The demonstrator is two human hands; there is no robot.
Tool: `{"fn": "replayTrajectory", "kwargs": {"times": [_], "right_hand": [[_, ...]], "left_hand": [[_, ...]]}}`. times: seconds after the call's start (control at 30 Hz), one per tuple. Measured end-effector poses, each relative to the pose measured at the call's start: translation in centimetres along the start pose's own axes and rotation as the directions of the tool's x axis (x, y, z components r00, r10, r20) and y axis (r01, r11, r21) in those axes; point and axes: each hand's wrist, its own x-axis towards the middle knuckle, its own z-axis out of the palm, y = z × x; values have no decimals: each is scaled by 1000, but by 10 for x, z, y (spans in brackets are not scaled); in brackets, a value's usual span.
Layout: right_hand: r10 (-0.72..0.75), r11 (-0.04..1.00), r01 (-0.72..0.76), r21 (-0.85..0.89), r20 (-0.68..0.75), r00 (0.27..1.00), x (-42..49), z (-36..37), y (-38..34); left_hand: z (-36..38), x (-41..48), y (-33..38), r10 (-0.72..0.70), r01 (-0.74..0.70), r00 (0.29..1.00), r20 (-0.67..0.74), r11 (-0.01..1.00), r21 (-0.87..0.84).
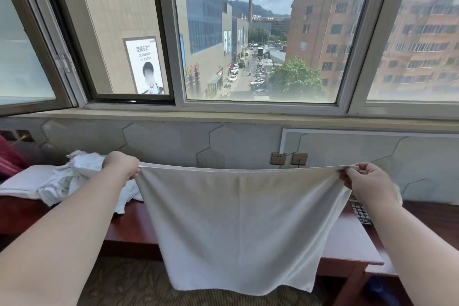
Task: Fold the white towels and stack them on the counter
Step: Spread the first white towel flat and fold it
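- White towel (pixel 238 226) hangs spread between the two hands, its top hem pulled nearly taut from one hand to the other and its lower edge dangling below the front edge of the counter (pixel 347 238), above the carpet (pixel 124 285).
- Left hand (pixel 124 165) pinches the top left corner, fingers curled over the hem. Right hand (pixel 360 179) pinches the top right corner between thumb and fingers.
- Progress reads as early. This towel is fully open with no fold in it, so every fold and its placing on the counter are yet to come.
- A crumpled heap of white towels (pixel 72 176) lies just behind and beside the left hand, unfolded, so more work waits there.
- Under that heap, further left, a flat white layer (pixel 22 181) shows. Whether it is a folded towel or something else cannot be told, and no clear stack is visible.
- A dark keypad device (pixel 361 213) sits on the counter just under the right wrist, on the surface where a stack might go.
- Two wall sockets (pixel 289 158) sit on the wall beyond the towel, between the hands.
- The heap takes up the counter by the left hand, and the hanging towel hides the stretch between the hands.
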Motion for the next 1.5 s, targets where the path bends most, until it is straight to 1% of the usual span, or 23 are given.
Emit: {"fn": "replayTrajectory", "kwargs": {"times": [0.07, 0.13, 0.17, 0.27, 0.37, 0.43, 0.5, 0.53, 0.6, 0.67, 0.7, 0.73, 0.77, 0.83, 0.87, 0.9, 0.97, 1.0, 1.07, 1.13, 1.23, 1.37, 1.5], "right_hand": [[10, 998, -10, 69, -4, 1000, 4, 3, -1], [31, 983, -39, 182, 43, 999, 12, 7, 1], [28, 978, -40, 206, 62, 998, 16, 7, 3], [0, 980, -12, 198, 64, 998, 27, 10, 10], [-8, 978, 2, 207, 29, 1000, 31, 14, 8], [13, 971, -16, 237, 12, 1000, 30, 19, 2], [31, 961, -34, 273, 17, 999, 28, 26, -6], [38, 958, -42, 283, 21, 999, 29, 28, -10], [34, 962, -39, 271, 24, 999, 29, 32, -18], [-53, 993, 54, 102, -9, 999, 29, 32, -23], [-97, 995, 97, 1, -23, 995, 28, 31, -25], [-135, 988, 133, -74, -29, 990, 25, 31, -28], [-167, 979, 162, -125, -30, 986, 21, 31, -32], [-192, 965, 186, -185, -17, 981, 13, 37, -39], [-178, 967, 175, -186, 3, 984, 10, 40, -42], [-157, 971, 160, -177, 30, 987, 7, 44, -46], [-125, 973, 136, -187, 67, 990, 2, 50, -51], [-117, 972, 130, -197, 78, 990, 0, 53, -54], [-106, 967, 123, -223, 83, 991, -4, 58, -61], [-111, 965, 128, -228, 84, 990, -9, 65, -68], [-110, 968, 127, -218, 87, 990, -19, 79, -79], [-93, 970, 107, -220, 74, 993, -27, 99, -83], [-78, 974, 97, -206, 97, 992, -37, 118, -80]], "left_hand": [[-1, 1, 1, -23, 24, 999, 31, 999, -24], [-2, 2, 3, -2, 13, 996, 87, 992, -128], [-2, 3, 3, 19, 3, 994, 111, 980, -199], [-6, 2, 2, 95, -35, 979, 181, 950, -310], [-9, 2, 3, 176, -117, 970, 168, 944, -310], [-8, 0, 3, 217, -191, 970, 112, 960, -206], [-8, -1, 2, 330, -330, 944, 12, 944, 17], [-9, -2, 3, 406, -398, 914, -21, 904, 157], [-12, -2, 5, 517, -462, 854, -54, 803, 378], [-15, 2, 7, 574, -477, 812, -105, 756, 448], [-16, 5, 9, 576, -472, 807, -133, 763, 441], [-17, 7, 13, 552, -459, 820, -155, 794, 398], [-16, 10, 18, 497, -433, 851, -170, 847, 308], [-13, 16, 30, 343, -339, 921, -186, 939, 56], [-12, 19, 36, 284, -299, 942, -178, 952, -62], [-11, 23, 42, 247, -273, 955, -166, 948, -165], [-11, 31, 45, 237, -272, 961, -141, 899, -343], [-12, 33, 43, 265, -301, 953, -144, 871, -388], [-14, 39, 38, 382, -411, 911, -155, 817, -405], [-15, 45, 34, 509, -519, 851, -132, 773, -365], [-18, 54, 33, 630, -638, 770, -103, 764, -96], [-23, 66, 27, 683, -685, 728, 53, 725, 61], [-29, 76, 11, 720, -745, 665, 200, 617, 255]]}}
